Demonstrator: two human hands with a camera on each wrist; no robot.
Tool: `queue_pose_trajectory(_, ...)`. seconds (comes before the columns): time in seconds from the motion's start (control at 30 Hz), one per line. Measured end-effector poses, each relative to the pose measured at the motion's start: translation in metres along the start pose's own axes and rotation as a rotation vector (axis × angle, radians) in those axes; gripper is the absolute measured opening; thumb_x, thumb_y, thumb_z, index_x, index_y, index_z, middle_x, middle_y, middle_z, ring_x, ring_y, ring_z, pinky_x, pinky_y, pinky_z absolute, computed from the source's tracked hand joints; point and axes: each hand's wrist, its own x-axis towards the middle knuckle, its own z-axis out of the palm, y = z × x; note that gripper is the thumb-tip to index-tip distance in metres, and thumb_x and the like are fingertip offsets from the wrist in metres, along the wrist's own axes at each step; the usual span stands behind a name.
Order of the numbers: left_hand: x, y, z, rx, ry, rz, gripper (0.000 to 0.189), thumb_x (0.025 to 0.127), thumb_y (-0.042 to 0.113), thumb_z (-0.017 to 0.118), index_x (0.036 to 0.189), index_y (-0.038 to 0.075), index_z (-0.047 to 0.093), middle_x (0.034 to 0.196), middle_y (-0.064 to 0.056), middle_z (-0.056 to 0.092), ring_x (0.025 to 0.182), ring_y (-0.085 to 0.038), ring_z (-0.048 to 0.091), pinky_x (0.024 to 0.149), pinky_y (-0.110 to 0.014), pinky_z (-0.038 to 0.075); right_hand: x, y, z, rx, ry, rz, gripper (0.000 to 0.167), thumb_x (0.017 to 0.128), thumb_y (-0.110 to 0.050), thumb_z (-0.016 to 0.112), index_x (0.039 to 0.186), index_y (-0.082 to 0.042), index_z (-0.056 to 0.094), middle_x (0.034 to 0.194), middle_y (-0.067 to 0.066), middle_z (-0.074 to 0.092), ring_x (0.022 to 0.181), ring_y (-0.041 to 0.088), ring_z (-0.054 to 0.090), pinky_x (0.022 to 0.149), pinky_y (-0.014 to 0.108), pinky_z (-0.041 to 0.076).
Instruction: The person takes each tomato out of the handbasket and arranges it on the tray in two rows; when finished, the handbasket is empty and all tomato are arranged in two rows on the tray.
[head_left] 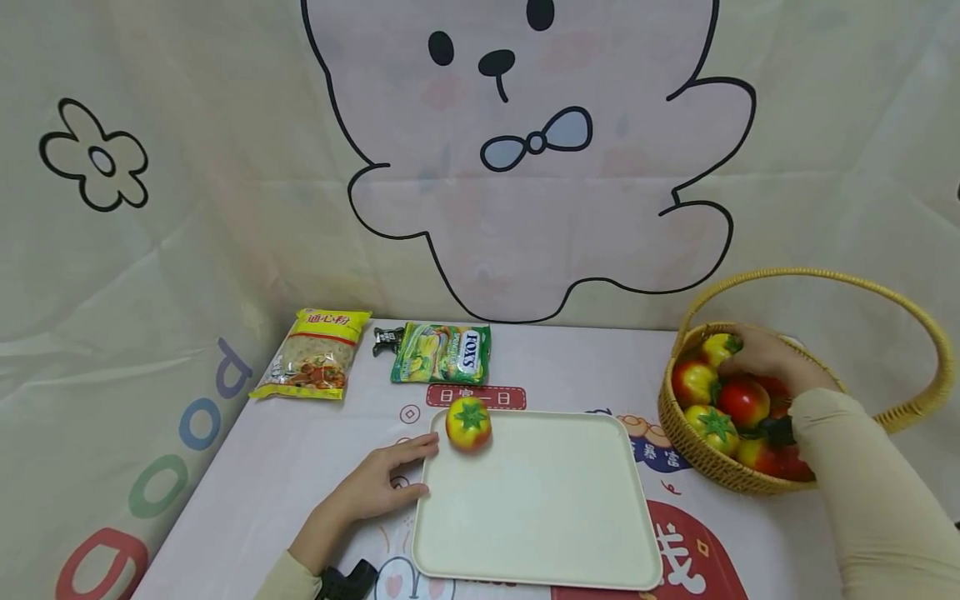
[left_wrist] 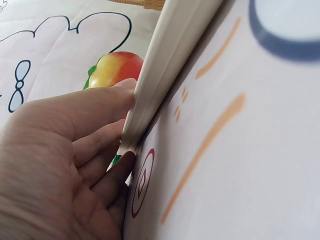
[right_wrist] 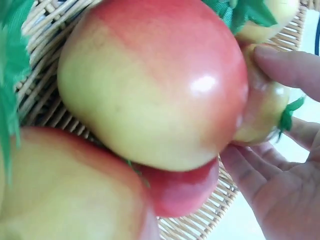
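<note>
My left hand [head_left: 375, 483] rests at the left edge of a cream tray [head_left: 540, 508], thumb and fingertips touching its rim [left_wrist: 155, 65]. On the tray's upper left corner sits a yellow-red tomato [head_left: 468, 423] with a green leafy top. My right hand [head_left: 768, 360] reaches into the wicker basket [head_left: 693, 454] at the right. There, thumb and fingers grip a yellowish tomato [right_wrist: 260, 105] from both sides, its green top facing the palm. Other red and yellow tomatoes [head_left: 742, 402] fill the basket around it; a large red-yellow one [right_wrist: 155, 85] lies close by.
Behind the tray lie a green snack bag [head_left: 441, 354], a small black packet [head_left: 387, 340] and a yellow pasta bag [head_left: 313, 354]. The basket's tall handle [head_left: 810, 273] arches over the right forearm. A printed cloth backdrop [head_left: 525, 208] rises behind the table.
</note>
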Motion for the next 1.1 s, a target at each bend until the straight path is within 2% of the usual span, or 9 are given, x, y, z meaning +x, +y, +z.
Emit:
queue_pose_trajectory(0.1, 0.0, 0.001, 0.0, -0.001, -0.001, -0.005, 0.058, 0.083, 0.037, 0.071, 0.135, 0.019, 0.055, 0.144, 0.011, 0.046, 0.136, -0.019, 0.041, 0.111, -0.043, 0.035, -0.003, 0.001, -0.004, -0.031, 0.038, -0.008, 0.084, 0.08, -0.033, 0.071, 0.137, 0.012, 0.029, 0.125, 0.042, 0.034, 0.111, 0.056, 0.034, 0.09, 0.072, 0.036)
queue_pose_trajectory(0.2, -0.001, 0.001, -0.001, -0.003, -0.001, -0.015, 0.058, 0.083, 0.038, 0.071, 0.135, 0.019, 0.055, 0.144, 0.011, 0.046, 0.136, -0.019, 0.04, 0.111, -0.044, 0.035, -0.007, -0.001, -0.009, -0.04, 0.041, 0.005, 0.086, 0.081, -0.037, 0.071, 0.138, 0.009, 0.027, 0.125, 0.042, 0.03, 0.111, 0.056, 0.03, 0.087, 0.073, 0.036)
queue_pose_trajectory(0.47, -0.002, 0.0, 0.0, 0.031, 0.019, 0.047, 0.057, 0.084, 0.039, 0.07, 0.134, 0.017, 0.055, 0.144, 0.005, 0.048, 0.134, -0.024, 0.044, 0.109, -0.046, 0.037, -0.015, -0.016, -0.013, 0.002, 0.063, -0.082, 0.079, 0.083, -0.034, 0.071, 0.138, 0.007, 0.032, 0.122, 0.031, 0.048, 0.107, 0.044, 0.048, 0.09, 0.063, 0.042)
queue_pose_trajectory(0.8, 0.001, -0.001, 0.001, 0.031, 0.015, 0.048, 0.058, 0.084, 0.04, 0.069, 0.135, 0.017, 0.054, 0.144, 0.006, 0.048, 0.134, -0.023, 0.043, 0.108, -0.045, 0.038, -0.035, -0.042, -0.017, -0.01, 0.042, -0.099, 0.083, 0.082, -0.047, 0.069, 0.14, 0.002, 0.033, 0.127, 0.031, 0.046, 0.111, 0.047, 0.044, 0.09, 0.071, 0.038)
queue_pose_trajectory(0.97, 0.0, -0.001, 0.0, 0.019, 0.007, 0.037, 0.058, 0.084, 0.04, 0.07, 0.135, 0.017, 0.055, 0.144, 0.007, 0.047, 0.135, -0.022, 0.042, 0.109, -0.044, 0.037, -0.048, -0.06, -0.014, -0.047, 0.078, -0.15, 0.083, 0.08, -0.046, 0.071, 0.14, 0.0, 0.036, 0.129, 0.029, 0.047, 0.114, 0.046, 0.044, 0.09, 0.071, 0.039)
queue_pose_trajectory(1.1, 0.0, 0.0, -0.001, 0.003, 0.003, 0.031, 0.058, 0.084, 0.039, 0.07, 0.135, 0.017, 0.054, 0.144, 0.008, 0.047, 0.135, -0.021, 0.042, 0.11, -0.043, 0.037, -0.061, -0.076, -0.007, -0.034, 0.095, -0.181, 0.081, 0.08, -0.045, 0.072, 0.14, -0.003, 0.038, 0.128, 0.026, 0.047, 0.111, 0.042, 0.045, 0.086, 0.066, 0.045)
